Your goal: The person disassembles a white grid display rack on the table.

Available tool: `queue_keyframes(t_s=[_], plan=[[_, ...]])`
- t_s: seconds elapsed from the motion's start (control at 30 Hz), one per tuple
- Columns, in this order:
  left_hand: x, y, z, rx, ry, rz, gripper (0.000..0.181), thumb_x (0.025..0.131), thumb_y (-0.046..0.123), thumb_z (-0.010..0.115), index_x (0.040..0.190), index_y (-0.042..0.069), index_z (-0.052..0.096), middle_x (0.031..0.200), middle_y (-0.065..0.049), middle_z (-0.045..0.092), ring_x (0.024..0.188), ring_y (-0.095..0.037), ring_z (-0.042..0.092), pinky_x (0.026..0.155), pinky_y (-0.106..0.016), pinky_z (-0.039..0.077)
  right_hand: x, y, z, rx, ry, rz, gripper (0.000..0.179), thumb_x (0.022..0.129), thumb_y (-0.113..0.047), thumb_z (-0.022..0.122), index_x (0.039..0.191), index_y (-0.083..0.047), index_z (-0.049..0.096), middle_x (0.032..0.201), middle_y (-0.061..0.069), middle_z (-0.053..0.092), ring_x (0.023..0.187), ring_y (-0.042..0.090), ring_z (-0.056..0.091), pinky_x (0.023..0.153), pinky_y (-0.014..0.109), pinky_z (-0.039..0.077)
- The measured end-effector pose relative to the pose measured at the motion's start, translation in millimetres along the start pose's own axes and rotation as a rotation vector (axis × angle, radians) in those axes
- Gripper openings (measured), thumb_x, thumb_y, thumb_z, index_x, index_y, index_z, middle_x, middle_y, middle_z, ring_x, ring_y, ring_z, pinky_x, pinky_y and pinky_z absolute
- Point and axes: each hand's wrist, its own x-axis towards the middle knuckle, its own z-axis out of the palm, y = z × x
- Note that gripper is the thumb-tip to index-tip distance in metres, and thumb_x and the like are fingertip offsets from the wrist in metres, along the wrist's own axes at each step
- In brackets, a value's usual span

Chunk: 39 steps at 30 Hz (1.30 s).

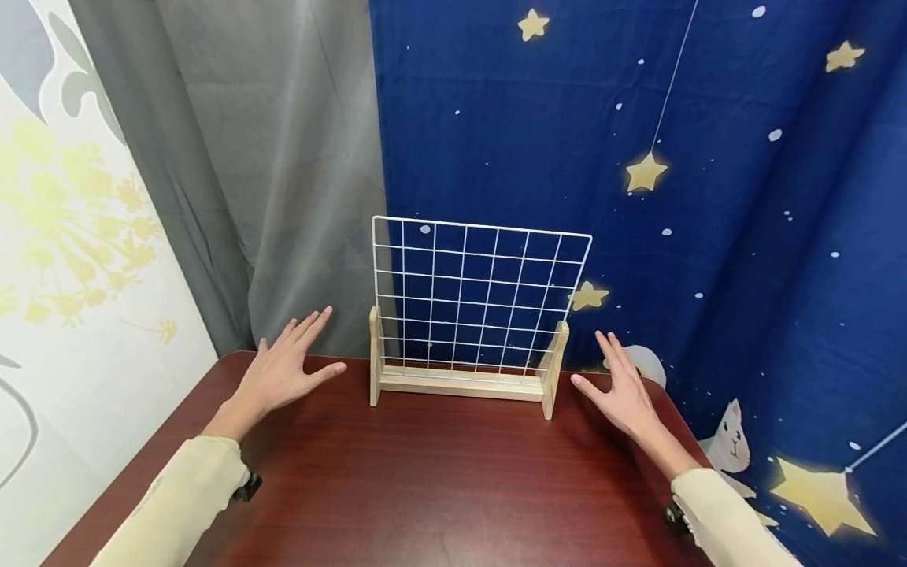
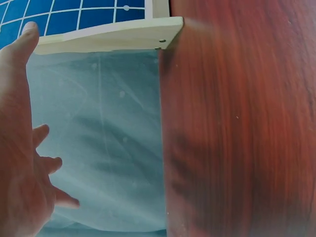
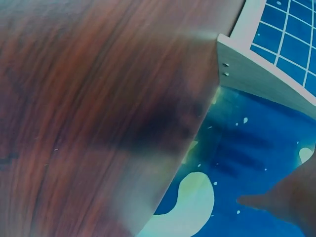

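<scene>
A white wire grid panel [image 1: 482, 299] stands upright in a pale wooden stand [image 1: 460, 384] at the far side of the table. To the left of the stand, the left hand [image 1: 283, 370] hovers with fingers spread and holds nothing. Its thumb points toward the stand's left upright [image 2: 113, 34], with a gap between them in the head view. On the other side, the right hand [image 1: 623, 394] is held apart from the right upright [image 3: 261, 69], fingers straight and palm bare. Only part of the right hand shows in the right wrist view.
The dark red wooden table [image 1: 439, 480] ends just behind the stand. Beyond it hang a grey curtain [image 1: 283, 157] and a blue star-patterned curtain [image 1: 496, 118]. At the left is a white surface with yellow floral print [image 1: 78, 205].
</scene>
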Motion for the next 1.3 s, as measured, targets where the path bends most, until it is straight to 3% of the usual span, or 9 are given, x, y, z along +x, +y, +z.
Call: queue_keyframes(t_s=[0.17,0.33,0.47,0.7,0.87,1.13,1.3], plan=[[2.6,4.4,-1.0,-0.094,-0.009,-0.009,0.099,0.094,0.078,0.058,0.17,0.041,0.006,0.176,-0.01,0.027,0.159,-0.045,0.029,0.115,-0.085,0.024,3.9,-7,4,0.075,-0.015,-0.047,0.099,0.092,-0.048,0.08,0.169,-0.041,0.018,0.179,0.012,0.014,0.162,0.046,0.022,0.117,0.08,0.027],[12.8,10.8,3.3,-0.214,0.034,0.068,0.089,0.098,0.065,0.064,0.169,0.038,0.018,0.174,-0.005,0.031,0.157,-0.035,0.037,0.119,-0.068,0.038,6.4,-12,6,0.126,0.025,-0.092,0.096,0.09,-0.04,0.085,0.167,-0.041,0.026,0.178,0.009,0.02,0.161,0.043,0.026,0.115,0.078,0.031],[22.0,18.2,5.1,-0.246,0.098,0.127,0.079,0.099,0.055,0.069,0.166,0.034,0.032,0.169,-0.001,0.041,0.153,-0.029,0.044,0.118,-0.06,0.042,9.8,-16,9,0.171,0.062,-0.151,0.088,0.091,-0.029,0.086,0.164,-0.033,0.037,0.177,0.006,0.026,0.159,0.041,0.031,0.114,0.075,0.037],[35.6,27.8,11.7,-0.295,0.171,0.216,0.067,0.101,0.038,0.073,0.16,0.031,0.045,0.166,-0.001,0.046,0.152,-0.028,0.046,0.119,-0.058,0.043,20.2,-22,16,0.351,0.095,-0.221,0.058,0.099,-0.007,0.073,0.154,-0.019,0.055,0.171,0.017,0.034,0.155,0.044,0.037,0.107,0.076,0.044],[42.2,30.6,19.3,-0.313,0.229,0.224,0.062,0.101,0.034,0.074,0.158,0.031,0.05,0.165,0.001,0.049,0.15,-0.028,0.05,0.116,-0.058,0.047,27.8,-26,18,0.409,0.116,-0.218,0.05,0.1,0.0,0.07,0.148,-0.011,0.06,0.17,0.012,0.037,0.154,0.043,0.038,0.11,0.079,0.039],[52.2,36.3,29.4,-0.38,0.322,0.233,0.056,0.099,0.028,0.077,0.152,0.029,0.059,0.158,0.002,0.058,0.142,-0.026,0.06,0.11,-0.054,0.054,28.8,-52,12,0.455,0.138,-0.223,0.044,0.097,0.009,0.068,0.14,0.003,0.062,0.165,0.027,0.039,0.151,0.053,0.036,0.108,0.081,0.038],[55.7,39.4,35.6,-0.404,0.348,0.225,0.052,0.099,0.027,0.077,0.148,0.029,0.063,0.155,0.004,0.061,0.139,-0.025,0.063,0.109,-0.053,0.054,26.4,-65,10,0.478,0.129,-0.216,0.046,0.095,0.01,0.069,0.139,0.005,0.061,0.164,0.027,0.04,0.15,0.053,0.038,0.107,0.082,0.038]])
